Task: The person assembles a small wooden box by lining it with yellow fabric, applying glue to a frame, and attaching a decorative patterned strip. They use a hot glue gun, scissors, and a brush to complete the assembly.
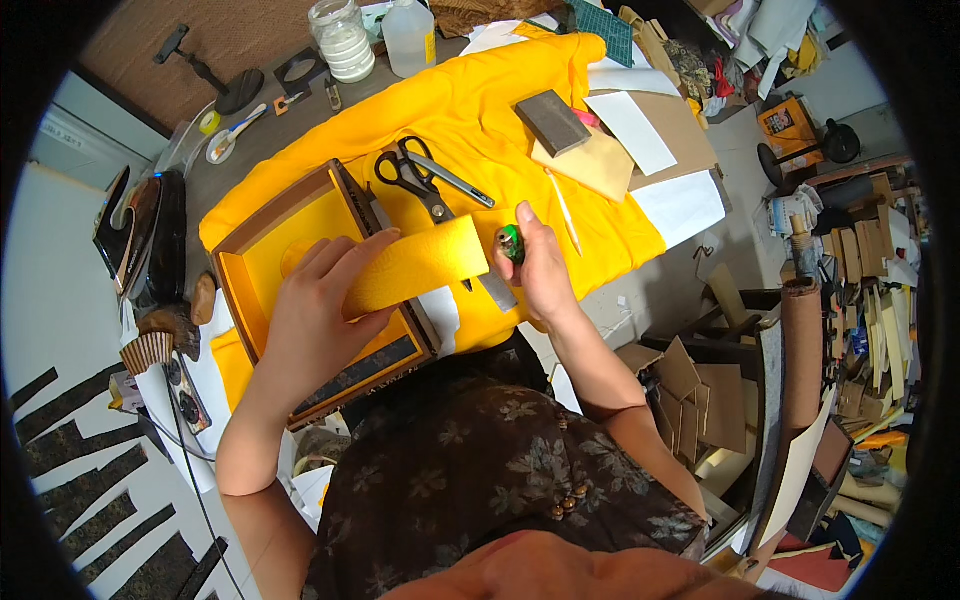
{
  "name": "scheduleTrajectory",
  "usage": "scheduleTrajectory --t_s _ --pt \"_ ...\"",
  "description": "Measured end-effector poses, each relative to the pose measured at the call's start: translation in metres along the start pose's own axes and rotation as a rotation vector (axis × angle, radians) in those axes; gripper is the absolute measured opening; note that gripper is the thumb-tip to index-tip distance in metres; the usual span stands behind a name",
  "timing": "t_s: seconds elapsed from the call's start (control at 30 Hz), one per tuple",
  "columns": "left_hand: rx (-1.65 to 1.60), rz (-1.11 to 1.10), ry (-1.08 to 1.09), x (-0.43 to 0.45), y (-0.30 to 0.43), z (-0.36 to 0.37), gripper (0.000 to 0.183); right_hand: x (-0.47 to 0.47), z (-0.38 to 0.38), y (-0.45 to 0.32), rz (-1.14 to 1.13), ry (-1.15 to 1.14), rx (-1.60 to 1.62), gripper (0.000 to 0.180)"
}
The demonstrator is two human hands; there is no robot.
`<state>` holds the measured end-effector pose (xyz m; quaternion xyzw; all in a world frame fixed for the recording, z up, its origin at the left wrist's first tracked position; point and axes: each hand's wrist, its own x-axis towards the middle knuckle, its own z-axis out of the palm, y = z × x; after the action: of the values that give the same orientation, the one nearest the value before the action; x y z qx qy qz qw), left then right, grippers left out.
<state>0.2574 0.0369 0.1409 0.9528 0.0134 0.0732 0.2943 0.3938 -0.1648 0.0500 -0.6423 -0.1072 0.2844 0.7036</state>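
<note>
A yellow fabric-covered strip is pinched between the thumb and fingers of my left hand. Its free end points towards my right hand, which grips a green lighter close to that end. I cannot make out any flame. Beneath my left hand lies an open box with brown walls and a yellow lining, partly hidden by the hand. Black-handled scissors and a grey utility knife rest just beyond the strip. Part of a metal ruler shows under the strip's end.
Yellow cloth covers much of the table. A dark block, a white card and a white pencil-like stick lie on the right. A jar and plastic jug stand at the back. Cardboard pieces sit below, right.
</note>
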Motion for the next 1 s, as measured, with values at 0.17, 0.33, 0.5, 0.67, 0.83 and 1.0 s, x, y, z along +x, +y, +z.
scheduleTrajectory --t_s 0.17,0.33,0.5,0.67,0.83,1.0 --pt "0.128 0.144 -0.017 0.000 -0.001 -0.010 0.069 0.000 -0.003 0.002 -0.054 -0.183 -0.060 0.063" --pt "0.142 0.191 -0.008 0.001 -0.002 -0.011 0.071 -0.007 -0.001 0.003 -0.175 -0.228 -0.038 0.060" --pt "0.151 0.185 -0.024 0.000 -0.002 -0.012 0.070 -0.013 -0.002 -0.002 -0.175 -0.261 -0.055 0.061" --pt "0.160 0.189 -0.017 0.000 -0.001 -0.013 0.070 -0.014 0.000 -0.004 -0.166 -0.236 -0.124 0.061" --pt "0.140 0.162 -0.028 -0.002 -0.003 -0.015 0.071 -0.013 0.001 -0.007 -0.185 -0.236 -0.182 0.062" --pt "-0.214 -0.079 0.111 0.004 -0.004 -0.009 0.058 -0.004 -0.001 -0.007 -0.132 -0.124 -0.081 0.066"
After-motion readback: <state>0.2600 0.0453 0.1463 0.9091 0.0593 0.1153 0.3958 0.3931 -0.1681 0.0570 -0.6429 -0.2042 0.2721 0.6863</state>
